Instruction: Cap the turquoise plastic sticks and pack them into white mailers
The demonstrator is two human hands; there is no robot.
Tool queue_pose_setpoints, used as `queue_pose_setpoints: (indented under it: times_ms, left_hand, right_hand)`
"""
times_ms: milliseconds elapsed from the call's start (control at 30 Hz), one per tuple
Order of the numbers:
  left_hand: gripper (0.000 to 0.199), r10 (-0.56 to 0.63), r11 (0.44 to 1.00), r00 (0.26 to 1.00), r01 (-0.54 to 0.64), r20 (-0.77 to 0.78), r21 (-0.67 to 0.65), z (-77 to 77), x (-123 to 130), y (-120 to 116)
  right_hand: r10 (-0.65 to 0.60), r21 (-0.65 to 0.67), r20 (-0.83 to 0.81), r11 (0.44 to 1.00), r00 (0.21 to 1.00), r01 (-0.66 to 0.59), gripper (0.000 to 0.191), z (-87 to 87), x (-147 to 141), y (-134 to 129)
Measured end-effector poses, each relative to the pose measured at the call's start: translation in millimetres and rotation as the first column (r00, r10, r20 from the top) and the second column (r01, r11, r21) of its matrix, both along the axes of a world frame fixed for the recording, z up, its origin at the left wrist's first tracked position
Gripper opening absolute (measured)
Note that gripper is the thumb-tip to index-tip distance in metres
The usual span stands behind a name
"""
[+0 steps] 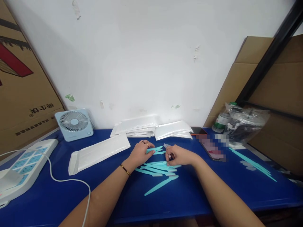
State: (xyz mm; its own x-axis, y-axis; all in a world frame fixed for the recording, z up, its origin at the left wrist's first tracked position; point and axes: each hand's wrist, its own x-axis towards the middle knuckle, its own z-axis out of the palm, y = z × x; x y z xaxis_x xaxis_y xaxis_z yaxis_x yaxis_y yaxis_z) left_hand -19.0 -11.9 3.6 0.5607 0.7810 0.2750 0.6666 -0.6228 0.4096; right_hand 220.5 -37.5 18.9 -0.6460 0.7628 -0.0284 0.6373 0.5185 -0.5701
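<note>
Several slim turquoise eyebrow razors point(153, 170) with pale blade ends lie in a loose fanned pile on the blue table. A single razor point(161, 185) rests nearer the front edge, apart from the pile. Beyond the pile, my left hand point(142, 153) has its thumb and fingers closed on a small bunch of razors point(157, 149). At the right ends of the bunch, my right hand point(178, 155) is curled in a pinch, with a translucent razor end beside its fingers. Its fingertips partly hide what they grip, and its lower fingers reach the pile.
White padded packets point(134, 125) are stacked by the wall, and one packet point(100, 153) lies left of my hands. A blue fan point(74, 124), power strip point(28, 167) and cable stand left. Right are a phone point(211, 149), a bottle point(220, 122), a plastic bag point(246, 124) and long turquoise strips point(253, 164).
</note>
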Motion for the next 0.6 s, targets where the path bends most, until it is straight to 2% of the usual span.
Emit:
queue_pose_setpoints:
  times_ms: [133, 200, 333, 500, 600]
  left_hand:
    - [0.023, -0.157, 0.988, 0.986, 0.156, -0.060, -0.011, 8.0, 5.4, -10.6]
    - [0.020, -0.176, 0.984, 0.978, 0.176, -0.108, -0.007, 8.8, 8.5, -12.0]
    - [0.020, -0.057, 0.998, 0.988, 0.062, -0.145, 0.032, 8.3, 10.2, -6.5]
    - [0.019, 0.045, 0.999, 0.988, -0.043, -0.148, 0.018, 4.4, 4.5, 2.3]
    - [0.032, 0.057, 0.998, 0.993, -0.055, -0.106, 0.019, -1.1, 2.4, 4.0]
  right_hand:
    - [-0.035, 0.033, -0.056, 0.999, 0.998, 0.037, 0.012, -0.7, -0.3, 0.2]
    - [-0.072, 0.070, -0.082, 0.995, 0.994, 0.077, 0.014, 1.7, 1.8, 0.5]
    - [-0.160, 0.161, -0.080, 0.972, 0.984, 0.172, 0.010, 1.0, 12.6, 7.4]
    - [-0.350, 0.190, -0.097, 0.912, 0.932, 0.363, 0.012, -5.8, 29.0, 19.0]
    - [-0.308, 0.156, -0.095, 0.934, 0.947, 0.320, 0.020, -2.4, 31.1, 15.8]
